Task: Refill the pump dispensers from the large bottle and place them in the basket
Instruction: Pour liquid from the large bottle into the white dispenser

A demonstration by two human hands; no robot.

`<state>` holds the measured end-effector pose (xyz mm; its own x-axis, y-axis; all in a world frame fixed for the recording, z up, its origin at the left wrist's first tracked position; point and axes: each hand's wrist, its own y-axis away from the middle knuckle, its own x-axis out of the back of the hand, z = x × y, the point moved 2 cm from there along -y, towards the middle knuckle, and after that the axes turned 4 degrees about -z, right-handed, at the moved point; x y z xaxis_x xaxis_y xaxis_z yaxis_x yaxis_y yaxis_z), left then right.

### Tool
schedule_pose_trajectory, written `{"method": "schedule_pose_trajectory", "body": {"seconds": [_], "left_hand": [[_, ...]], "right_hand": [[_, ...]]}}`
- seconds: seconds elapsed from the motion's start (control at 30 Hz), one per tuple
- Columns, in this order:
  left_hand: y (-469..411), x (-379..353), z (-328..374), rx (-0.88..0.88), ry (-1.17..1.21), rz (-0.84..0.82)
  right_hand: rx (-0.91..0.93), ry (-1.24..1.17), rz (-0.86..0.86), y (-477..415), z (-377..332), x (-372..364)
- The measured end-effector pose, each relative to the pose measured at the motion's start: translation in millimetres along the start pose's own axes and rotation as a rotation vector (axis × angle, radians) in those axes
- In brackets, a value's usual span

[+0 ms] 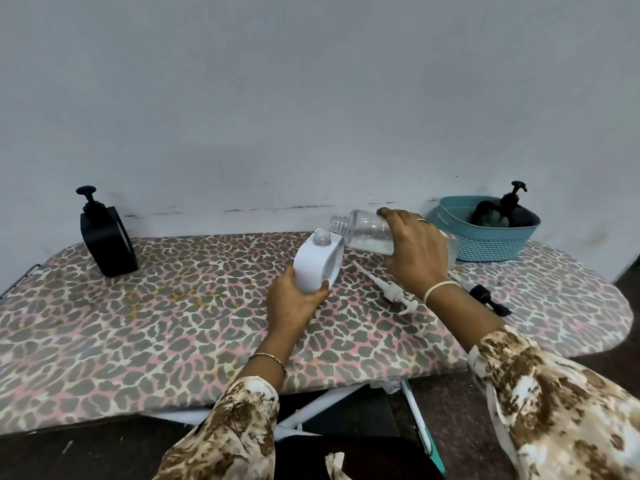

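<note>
My left hand (296,299) grips a white dispenser bottle (317,263), pump removed, tilted with its open neck up. My right hand (414,249) holds the large clear bottle (363,230) almost on its side, its open mouth just above and right of the white bottle's neck, a little liquid inside. A white pump head (393,292) lies on the board right of the white bottle. A black pump head (485,296) lies further right. The teal basket (485,240) stands at the back right with a black dispenser (512,211) in it.
A black pump dispenser (105,237) stands at the back left of the leopard-print ironing board (173,323). A grey wall runs behind the board. The board's rounded end is at the right, with dark floor beyond it.
</note>
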<state>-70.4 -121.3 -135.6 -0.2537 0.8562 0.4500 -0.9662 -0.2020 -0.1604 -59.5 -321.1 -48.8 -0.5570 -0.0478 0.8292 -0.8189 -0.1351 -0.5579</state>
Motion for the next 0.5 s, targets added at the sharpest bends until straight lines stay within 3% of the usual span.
{"method": "schedule_pose_trajectory", "body": {"seconds": [0.5], "left_hand": [[-0.4, -0.4, 0.1, -0.006, 0.007, 0.005]], "right_hand": [[0.07, 0.097, 0.003, -2.1, -7.5, 8.8]]}}
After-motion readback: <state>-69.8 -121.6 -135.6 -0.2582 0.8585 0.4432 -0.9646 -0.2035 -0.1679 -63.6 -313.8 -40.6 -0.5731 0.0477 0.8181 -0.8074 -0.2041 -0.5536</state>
